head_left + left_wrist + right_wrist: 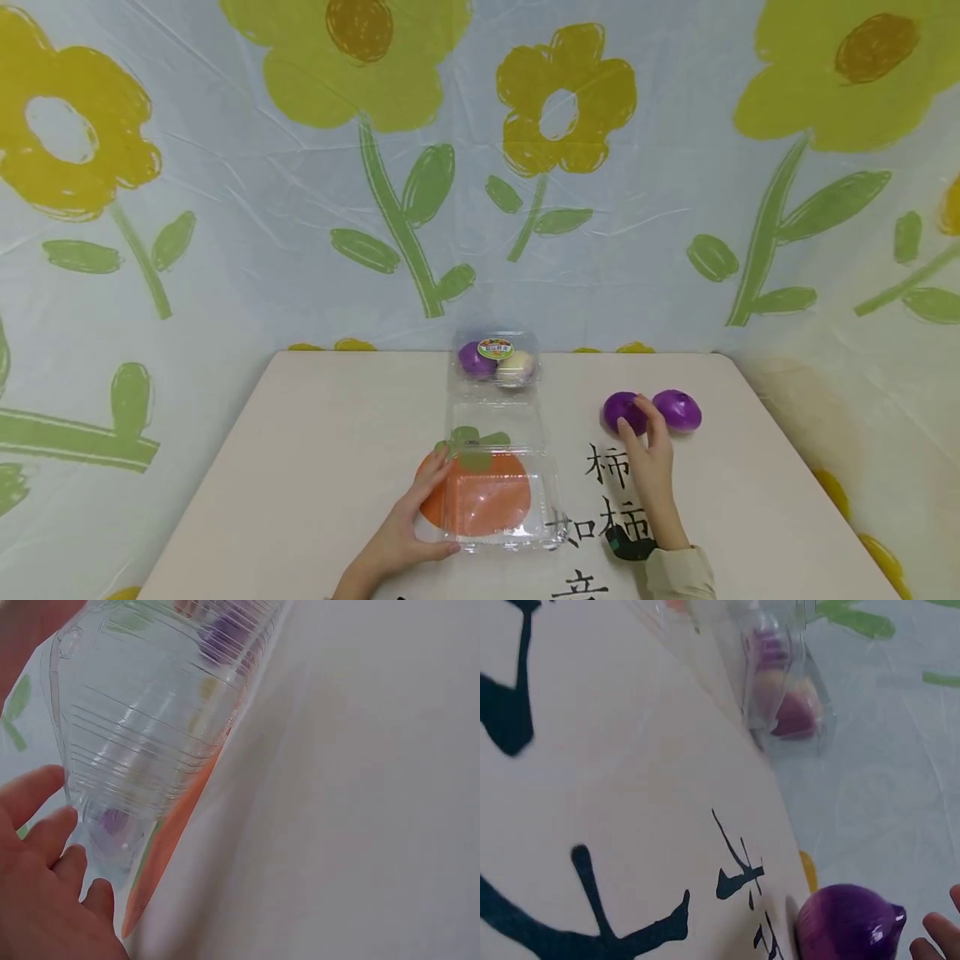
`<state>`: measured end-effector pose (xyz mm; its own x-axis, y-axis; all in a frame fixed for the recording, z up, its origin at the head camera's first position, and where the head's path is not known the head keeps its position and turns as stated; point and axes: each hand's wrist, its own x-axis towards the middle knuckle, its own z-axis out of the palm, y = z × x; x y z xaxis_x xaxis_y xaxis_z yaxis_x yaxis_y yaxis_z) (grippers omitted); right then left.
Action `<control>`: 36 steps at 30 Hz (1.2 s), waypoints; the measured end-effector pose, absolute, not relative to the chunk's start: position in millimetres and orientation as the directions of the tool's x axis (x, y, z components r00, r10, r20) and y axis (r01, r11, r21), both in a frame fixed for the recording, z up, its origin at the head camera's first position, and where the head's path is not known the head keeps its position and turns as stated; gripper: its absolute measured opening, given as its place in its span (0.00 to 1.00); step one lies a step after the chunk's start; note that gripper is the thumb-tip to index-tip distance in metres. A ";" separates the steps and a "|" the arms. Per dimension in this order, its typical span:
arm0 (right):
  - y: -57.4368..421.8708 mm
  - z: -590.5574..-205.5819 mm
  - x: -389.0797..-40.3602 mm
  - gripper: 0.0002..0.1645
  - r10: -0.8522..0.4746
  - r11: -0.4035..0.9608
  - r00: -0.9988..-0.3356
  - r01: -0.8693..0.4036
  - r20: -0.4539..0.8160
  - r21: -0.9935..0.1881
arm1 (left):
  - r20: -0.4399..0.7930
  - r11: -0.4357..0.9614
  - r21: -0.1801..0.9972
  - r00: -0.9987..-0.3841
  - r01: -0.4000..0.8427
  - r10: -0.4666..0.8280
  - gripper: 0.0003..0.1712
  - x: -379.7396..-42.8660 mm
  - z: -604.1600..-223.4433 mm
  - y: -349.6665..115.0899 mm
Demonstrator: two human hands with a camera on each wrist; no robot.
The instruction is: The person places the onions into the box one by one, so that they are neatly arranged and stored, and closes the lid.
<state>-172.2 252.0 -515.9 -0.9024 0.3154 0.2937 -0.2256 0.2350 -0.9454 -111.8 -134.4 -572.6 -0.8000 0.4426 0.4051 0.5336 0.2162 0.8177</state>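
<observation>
My left hand [401,525] holds a clear plastic box [498,492] by its left side, fingers at the far corner and thumb at the near one. In the left wrist view its fingers [49,834] lie along the box's ribbed wall. My right hand [654,467] reaches over to a purple onion [617,407], with thumb and fingers spread around it. The right wrist view shows the onion [844,926] with a gap between it and the visible fingertips [941,934]. A second purple onion [678,410] sits just to the right.
Behind the held box stands another clear box [456,367] with a label [495,348], holding a purple onion [476,363] and a pale one [516,367]. An orange persimmon print [431,500] and black characters mark the table [330,433]. A flowered cloth [247,208] hangs behind and at the sides.
</observation>
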 end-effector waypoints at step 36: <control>268.2 -558.7 -196.7 0.52 0.294 0.267 -0.947 -0.047 0.128 -0.962 | 0.483 0.210 0.773 -0.770 0.599 0.418 0.56 -104.6 -539.3 -128.3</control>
